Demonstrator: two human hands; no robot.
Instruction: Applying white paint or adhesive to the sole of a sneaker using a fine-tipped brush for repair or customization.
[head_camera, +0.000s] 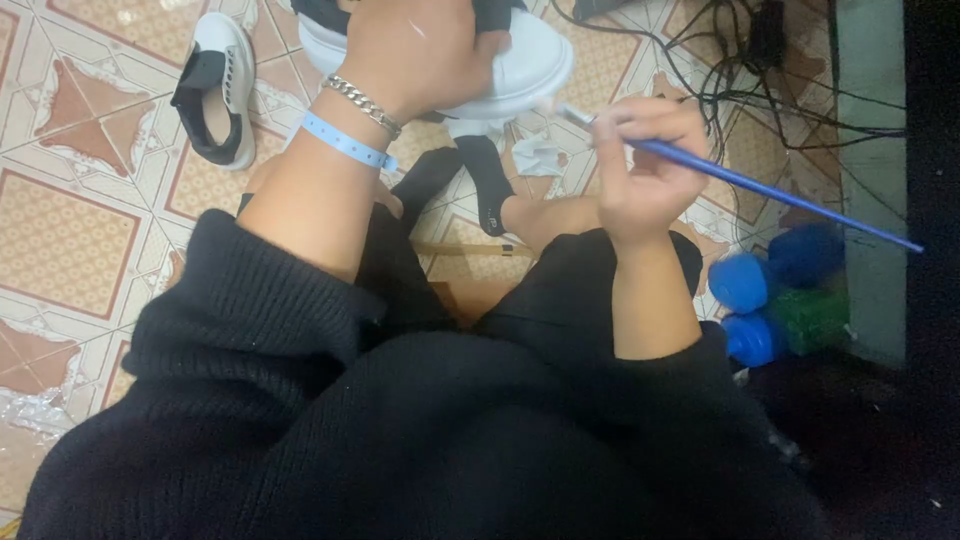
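Brush tip at a held white shoe

Left hand (420, 50) grips the white sneaker (520, 70); right hand (645, 160) pinches the blue paintbrush (760, 185), bristles just right of its sole, handle trailing right.

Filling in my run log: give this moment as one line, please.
left hand: holds white shoe | right hand: holds blue paintbrush, tip at shoe sole | second shoe: on tiled floor
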